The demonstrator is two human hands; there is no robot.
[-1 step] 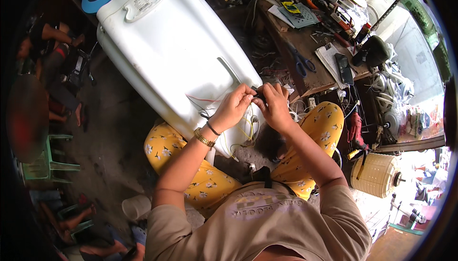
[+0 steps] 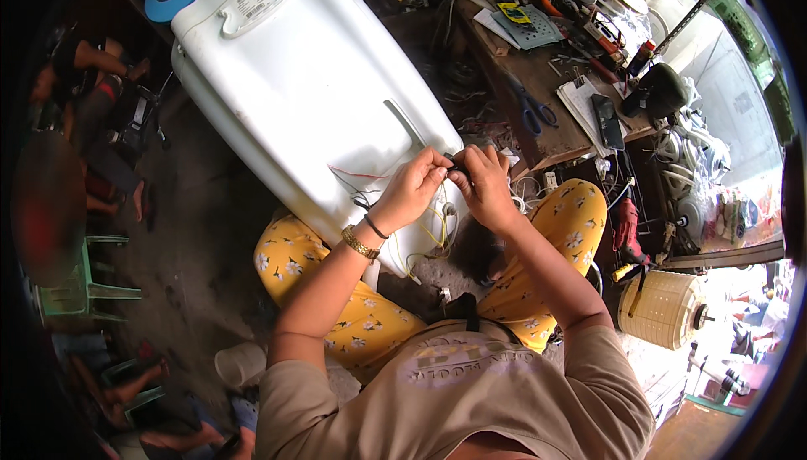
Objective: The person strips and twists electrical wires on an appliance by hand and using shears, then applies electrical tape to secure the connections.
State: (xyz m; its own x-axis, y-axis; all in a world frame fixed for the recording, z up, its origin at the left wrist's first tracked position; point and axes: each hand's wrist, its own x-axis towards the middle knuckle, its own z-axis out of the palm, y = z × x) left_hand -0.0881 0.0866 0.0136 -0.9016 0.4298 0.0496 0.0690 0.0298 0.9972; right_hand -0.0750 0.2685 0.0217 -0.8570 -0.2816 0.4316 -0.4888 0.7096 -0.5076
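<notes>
A white washing machine [image 2: 311,81] lies tilted on its side in front of me, its blue-rimmed end far left. Over its near end, my left hand [image 2: 412,187] and my right hand [image 2: 483,182] meet, fingertips pinched together. Between them is a small black piece [image 2: 455,163], mostly covered by the fingers; I cannot tell its kind. Thin yellow-green wires [image 2: 435,223] hang below the hands to the machine's lower edge. A red wire [image 2: 360,175] runs from the white panel toward my left hand.
At right, a wooden workbench [image 2: 546,153] carries scissors [image 2: 530,111], a phone [image 2: 605,119] and several tools. A red power drill [image 2: 627,229] hangs below it, above a cream ribbed drum [image 2: 661,309]. Green plastic chairs [image 2: 88,288] and other people are at left, near a white bucket [image 2: 240,365].
</notes>
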